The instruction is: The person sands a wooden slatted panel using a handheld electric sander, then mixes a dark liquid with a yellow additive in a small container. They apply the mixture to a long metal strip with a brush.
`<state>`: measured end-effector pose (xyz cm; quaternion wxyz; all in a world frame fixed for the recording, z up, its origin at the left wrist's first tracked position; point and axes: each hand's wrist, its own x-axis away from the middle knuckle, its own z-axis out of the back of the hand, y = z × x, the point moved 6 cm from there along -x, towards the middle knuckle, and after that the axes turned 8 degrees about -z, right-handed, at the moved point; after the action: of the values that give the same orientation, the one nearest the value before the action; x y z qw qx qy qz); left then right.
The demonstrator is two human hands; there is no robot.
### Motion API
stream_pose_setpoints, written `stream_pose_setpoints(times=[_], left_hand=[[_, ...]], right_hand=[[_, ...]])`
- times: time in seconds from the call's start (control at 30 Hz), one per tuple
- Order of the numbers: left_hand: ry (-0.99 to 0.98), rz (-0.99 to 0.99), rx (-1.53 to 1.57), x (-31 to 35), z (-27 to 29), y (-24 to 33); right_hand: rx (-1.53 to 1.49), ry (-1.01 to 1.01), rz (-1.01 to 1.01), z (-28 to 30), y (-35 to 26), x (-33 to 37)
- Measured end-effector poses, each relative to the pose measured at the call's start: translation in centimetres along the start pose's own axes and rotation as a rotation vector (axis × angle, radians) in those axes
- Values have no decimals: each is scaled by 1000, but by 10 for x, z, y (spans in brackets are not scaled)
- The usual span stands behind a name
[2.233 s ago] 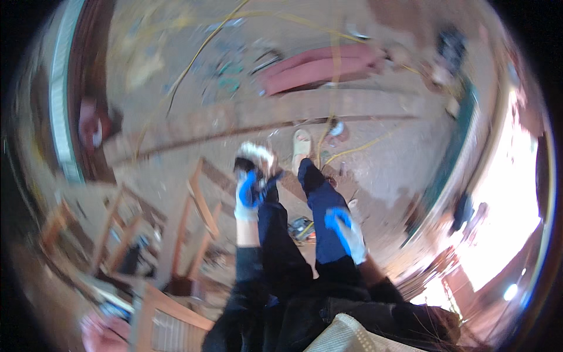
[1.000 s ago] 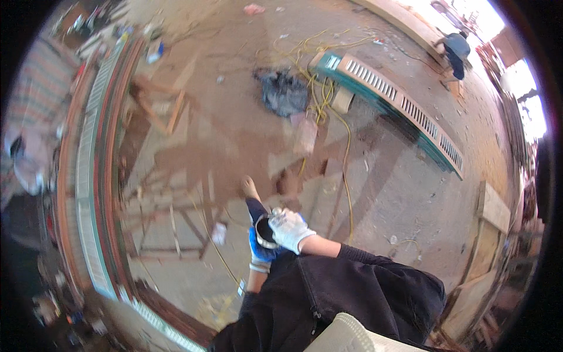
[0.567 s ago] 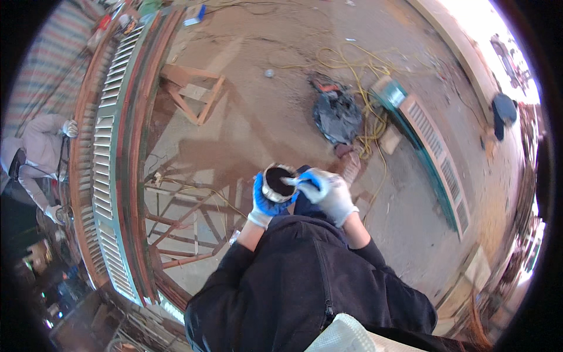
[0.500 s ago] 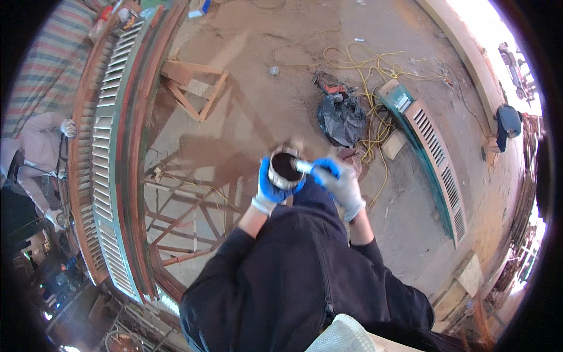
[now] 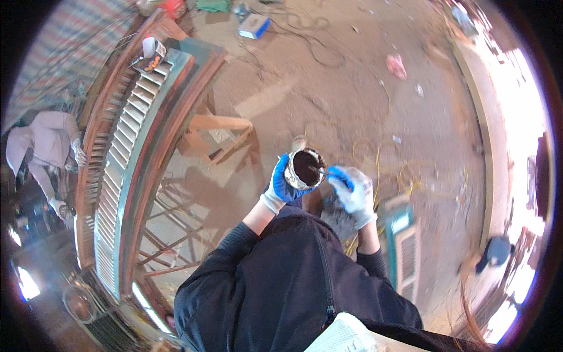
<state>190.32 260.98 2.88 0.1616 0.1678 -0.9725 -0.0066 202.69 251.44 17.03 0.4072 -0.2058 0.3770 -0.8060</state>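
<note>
My left hand, in a blue and white glove, is wrapped round a small paint can with a smeared, whitish outside. Dark brown or black paint shows within it. My right hand, gloved the same way, is closed just right of the can. From its fingers a slim brush reaches over the rim, with its tip inside the can; motion blur hides its exact shape. Both hands are in front of my dark jacket, above the floor.
Long louvred shutters stand at left on wooden supports. Behind them bends another person with gloved hands. A louvred panel lies at right. Yellow cable trails over the floor; a blue-white box lies far off.
My viewpoint has moved forward and turned, so the shutters and floor things have shifted in view. The brush has shifted; the can stays in my left hand.
</note>
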Motion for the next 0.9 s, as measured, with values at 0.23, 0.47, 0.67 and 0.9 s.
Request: stream_pose_setpoints(times=[0.23, 0.47, 0.67, 0.9], left_hand=[[86, -83, 223, -206, -37, 87], [108, -128, 165, -422, -135, 156], [56, -146, 168, -617, -179, 219], [86, -400, -4, -823, -231, 382]], right_hand=[[441, -125, 411, -1, 23, -215], [388, -67, 399, 94, 52, -409], [401, -19, 466, 138, 112, -583], [48, 105, 188, 193, 172, -849]])
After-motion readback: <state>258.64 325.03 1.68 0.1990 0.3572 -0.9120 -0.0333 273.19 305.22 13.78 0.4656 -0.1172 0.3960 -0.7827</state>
